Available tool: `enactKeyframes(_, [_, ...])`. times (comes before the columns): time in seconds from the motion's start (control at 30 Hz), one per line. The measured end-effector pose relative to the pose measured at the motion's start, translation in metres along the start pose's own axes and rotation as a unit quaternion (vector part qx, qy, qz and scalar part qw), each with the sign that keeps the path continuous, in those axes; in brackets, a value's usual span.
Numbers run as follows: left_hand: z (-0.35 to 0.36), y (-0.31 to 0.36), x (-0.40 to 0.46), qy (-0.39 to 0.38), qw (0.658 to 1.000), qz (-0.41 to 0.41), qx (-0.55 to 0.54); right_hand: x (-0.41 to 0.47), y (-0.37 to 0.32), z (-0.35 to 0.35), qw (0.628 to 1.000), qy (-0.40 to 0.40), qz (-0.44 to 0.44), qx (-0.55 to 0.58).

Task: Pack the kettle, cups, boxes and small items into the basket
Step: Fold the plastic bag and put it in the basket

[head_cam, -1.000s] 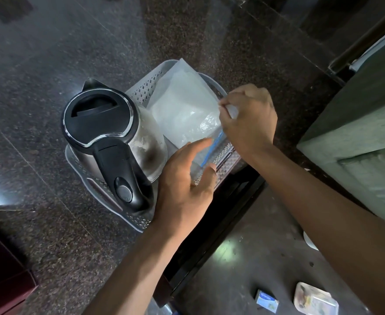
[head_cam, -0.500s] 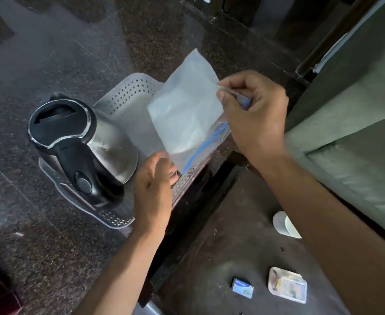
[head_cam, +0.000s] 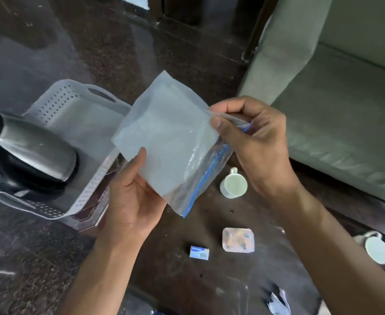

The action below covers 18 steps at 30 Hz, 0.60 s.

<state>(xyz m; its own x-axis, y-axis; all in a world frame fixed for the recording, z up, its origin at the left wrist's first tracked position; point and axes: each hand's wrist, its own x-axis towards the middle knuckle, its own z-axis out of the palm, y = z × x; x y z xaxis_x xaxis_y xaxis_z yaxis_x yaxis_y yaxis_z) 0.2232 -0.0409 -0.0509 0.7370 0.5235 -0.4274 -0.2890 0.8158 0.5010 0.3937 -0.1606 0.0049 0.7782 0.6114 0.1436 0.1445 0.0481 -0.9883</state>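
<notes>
A clear zip bag with a blue seal is held up between both hands, above the dark table. My right hand pinches its sealed top edge. My left hand holds its lower corner, thumb on the front. The steel kettle with black handle lies in the white perforated basket at the left. A white cup stands on the table below the bag. A second white cup sits at the right edge. A small blue box and a small sealed tub lie near the front.
A grey-green sofa fills the right side beyond the table. Crumpled wrappers lie at the bottom edge. Dark polished stone floor surrounds the basket on the left.
Both hands have lifted the bag up and to the right, away from the basket. My left hand now holds the bag's lower corner. The view has shifted right, showing both cups.
</notes>
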Motion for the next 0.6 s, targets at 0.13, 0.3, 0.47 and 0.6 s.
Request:
enactKeyframes(0.13, [0.018, -0.045, -0.011, -0.014, 0.998, -0.058, 0.012, -0.041, -0.004, -0.049, 0.996, 0.077, 0.034, 0.038])
enactKeyframes(0.3, [0.048, -0.098, -0.025, -0.054, 0.995, -0.082, 0.026, -0.095, -0.007, -0.107, 0.977, 0.187, 0.064, 0.077])
enactKeyframes(0.47, [0.082, -0.148, -0.039, -0.076, 0.992, -0.086, 0.043, -0.156, -0.004, -0.157, 0.943, 0.314, 0.085, 0.074])
enactKeyframes(0.6, [0.105, -0.185, -0.052, -0.074, 0.989, -0.115, 0.062, -0.204, 0.0, -0.188, 0.915, 0.377, 0.134, 0.048])
